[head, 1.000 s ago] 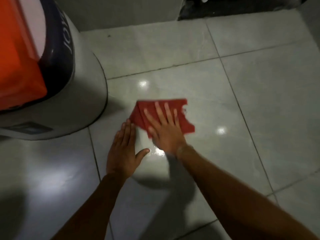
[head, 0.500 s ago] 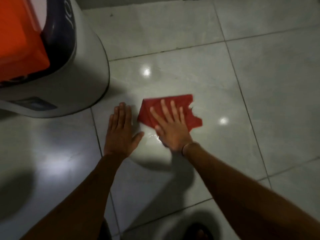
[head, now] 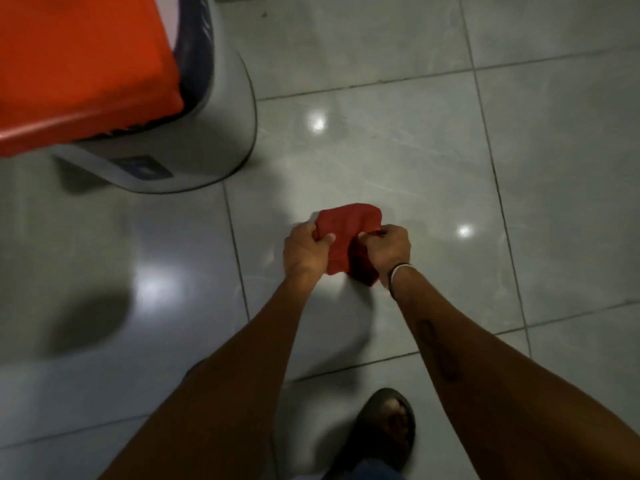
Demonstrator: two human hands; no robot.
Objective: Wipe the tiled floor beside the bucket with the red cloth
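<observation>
Both hands pinch the red cloth point(head: 348, 233) between thumb and fingers, the left hand point(head: 304, 251) closed on its left edge and the right hand point(head: 389, 249) closed on its right, so the bunched cloth is lifted above the tiled floor point(head: 398, 161), with the grey bucket point(head: 207, 140) and its orange lid point(head: 79, 67) well apart at upper left. To wipe well, it seems best to refold it into a flat pad, lay it back down and press with an open palm toward the bucket.

Glossy grey tiled floor point(head: 398, 161) with dark grout lines and light reflections. Grey plastic bucket point(head: 207, 147) with orange top stands far left. Dark sandal point(head: 384, 431) rests near.
</observation>
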